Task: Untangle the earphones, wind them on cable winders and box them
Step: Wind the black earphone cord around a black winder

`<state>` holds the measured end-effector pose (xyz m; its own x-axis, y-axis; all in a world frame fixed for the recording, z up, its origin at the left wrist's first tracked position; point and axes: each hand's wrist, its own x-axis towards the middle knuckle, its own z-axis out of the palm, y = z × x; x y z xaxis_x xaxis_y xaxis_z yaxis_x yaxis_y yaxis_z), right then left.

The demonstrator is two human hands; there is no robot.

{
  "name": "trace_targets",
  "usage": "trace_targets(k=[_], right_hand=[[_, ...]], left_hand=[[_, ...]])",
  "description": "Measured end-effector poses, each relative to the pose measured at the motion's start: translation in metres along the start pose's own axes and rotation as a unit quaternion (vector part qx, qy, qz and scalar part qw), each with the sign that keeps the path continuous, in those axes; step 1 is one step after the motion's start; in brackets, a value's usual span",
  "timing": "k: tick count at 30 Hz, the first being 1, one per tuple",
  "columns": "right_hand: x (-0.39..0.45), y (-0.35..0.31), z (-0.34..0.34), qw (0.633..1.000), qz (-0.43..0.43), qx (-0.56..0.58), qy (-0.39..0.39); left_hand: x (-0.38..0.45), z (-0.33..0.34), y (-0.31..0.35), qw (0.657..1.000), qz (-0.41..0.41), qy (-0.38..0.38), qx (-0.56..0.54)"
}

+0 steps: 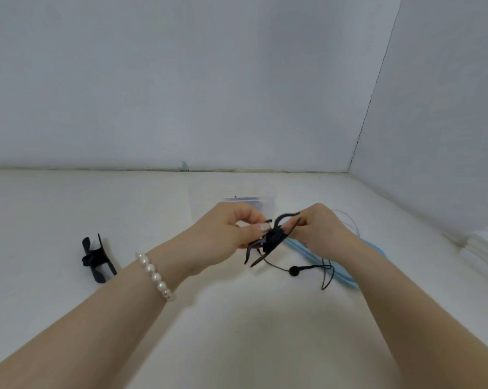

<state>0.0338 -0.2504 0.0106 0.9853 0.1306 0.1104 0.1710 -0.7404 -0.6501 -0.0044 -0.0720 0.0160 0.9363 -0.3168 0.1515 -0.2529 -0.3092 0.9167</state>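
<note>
A: Two hands work at frame centre, above the bench (237, 332). What is the step in hand?

B: Winding. The left hand (226, 234) has its fingers pinched on the black cable winder (268, 242), which carries several turns of black earphone cord (276, 266). The right hand (321, 228) has its fingers closed on the winder's other end, or on the cord there; the view does not settle which.

A: Recommended technique?

B: Hold the winder steady with the left hand. Feed cord with the right under light, even tension, each turn beside the previous one. The loose earbud (294, 271) trails on the bench at centre right, so lift slack clear of the light-blue earphones (307, 254) just beyond to avoid a fresh snag.

A: Other items?

B: One wound winder (98, 261) lies at left. Farther back, a clear box (245, 200) sits behind the hands, mostly hidden.
</note>
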Motion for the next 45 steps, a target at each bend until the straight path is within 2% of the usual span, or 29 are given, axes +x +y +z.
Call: trace_targets(k=[5,10,18,24,29,32,35,38,41,45], right_hand=[[-0.006,0.003,-0.015,0.999,-0.001,-0.002,-0.045],[-0.013,-0.001,-0.026,0.995,0.003,0.054,-0.082],[-0.011,0.001,-0.026,0.985,0.023,0.138,-0.096],[-0.012,-0.004,-0.027,0.978,0.040,0.183,-0.094],[-0.011,-0.005,-0.030,0.954,0.077,0.279,-0.073],[-0.012,-0.005,-0.029,0.945,0.058,0.311,-0.078],[-0.016,-0.011,-0.025,0.935,0.002,0.331,-0.128],[-0.025,-0.020,-0.021,0.922,-0.051,0.312,-0.224],[-0.032,-0.027,-0.014,0.916,-0.083,0.260,-0.294],[-0.033,-0.030,-0.010,0.915,-0.081,0.234,-0.318]], left_hand=[[0.004,0.003,-0.009,0.995,-0.034,-0.040,0.082],[0.006,0.001,-0.012,0.993,-0.038,-0.009,0.107],[0.006,-0.002,-0.015,0.994,-0.034,-0.046,0.097],[0.009,-0.002,-0.016,0.993,-0.034,-0.001,0.110],[0.010,-0.003,-0.015,0.998,-0.038,0.029,0.037],[0.010,-0.004,-0.015,0.998,-0.037,0.031,0.043],[0.012,-0.004,-0.018,0.992,-0.039,0.065,0.097],[0.015,-0.003,-0.018,0.982,-0.032,0.126,0.136],[0.019,-0.007,-0.018,0.973,-0.034,0.218,0.060],[0.023,-0.020,-0.015,0.948,-0.038,0.315,-0.041]])
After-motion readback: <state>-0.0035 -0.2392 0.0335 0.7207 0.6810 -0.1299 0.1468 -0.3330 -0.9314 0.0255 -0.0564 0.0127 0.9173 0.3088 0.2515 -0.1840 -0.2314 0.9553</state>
